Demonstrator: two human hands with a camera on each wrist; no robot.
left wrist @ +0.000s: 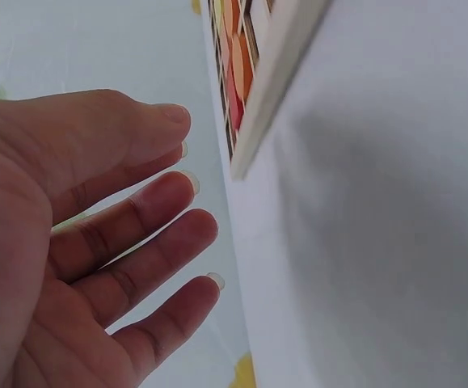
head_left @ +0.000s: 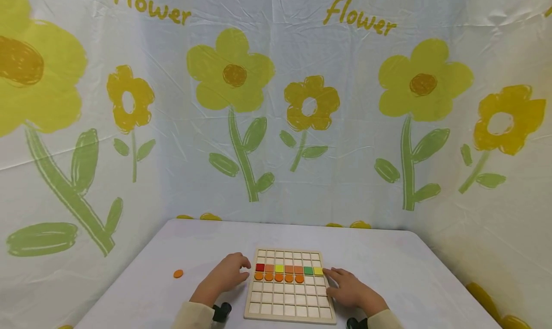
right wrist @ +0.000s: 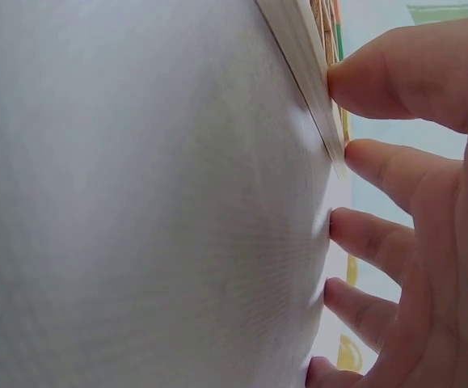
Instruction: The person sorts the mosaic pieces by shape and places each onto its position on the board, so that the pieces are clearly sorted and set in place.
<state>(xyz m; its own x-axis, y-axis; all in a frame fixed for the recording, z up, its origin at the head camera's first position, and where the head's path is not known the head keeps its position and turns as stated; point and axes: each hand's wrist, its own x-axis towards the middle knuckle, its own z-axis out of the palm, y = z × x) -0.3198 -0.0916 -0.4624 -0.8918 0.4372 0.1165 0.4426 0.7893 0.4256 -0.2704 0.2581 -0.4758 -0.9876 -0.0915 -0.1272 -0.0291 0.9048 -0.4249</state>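
A pale wooden grid board [head_left: 290, 318] lies flat on the white table. Across it runs a row of coloured squares, red [head_left: 260, 267], orange, yellow and green among them. Just below sit several orange discs [head_left: 279, 276] side by side, starting from the left. My left hand [head_left: 225, 273] hovers beside the board's left edge, fingers loosely bent and holding nothing, as the left wrist view shows. At the right edge my right hand [head_left: 350, 288] touches the board's rim with thumb and index fingertips; its other fingertips rest on or close to the table.
One loose orange disc [head_left: 178, 273] lies on the table [head_left: 371, 252] left of my left hand. A flower-printed cloth [head_left: 276, 185] hangs behind the table and along both sides.
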